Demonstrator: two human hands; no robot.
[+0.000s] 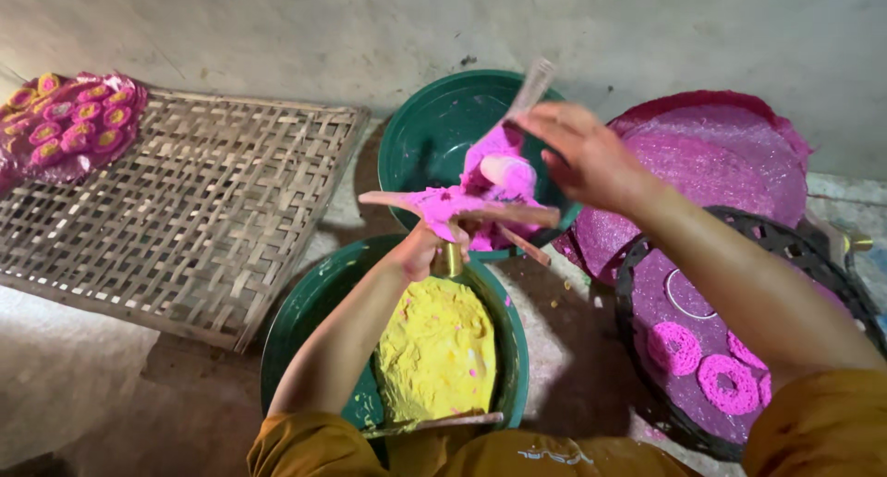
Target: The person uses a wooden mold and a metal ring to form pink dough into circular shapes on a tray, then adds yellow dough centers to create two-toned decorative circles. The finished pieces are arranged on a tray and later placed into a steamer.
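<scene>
Left hand [427,246] clamped on brass press [449,260], held over green bowl [420,135] so spills land there. Right hand [582,158] closed on spatula [528,93], packing pink dough [490,186] in. Yellow dough [434,348] in the near bowl [300,320].

My left hand [427,248] grips a brass-coloured press [450,258] upright over the near green basin [305,320], its wooden crossbar [462,209] smeared with pink dough [499,177]. My right hand [587,158] hovers just above and to the right, fingers curled around a thin pale stick [533,84] that tilts up toward the far wall and blurs at its tip. The pink dough sits heaped on top of the press, a rounded lump at its crown, in front of the far green basin [430,130]. Yellow dough [434,348] fills the near basin in a tall mound.
</scene>
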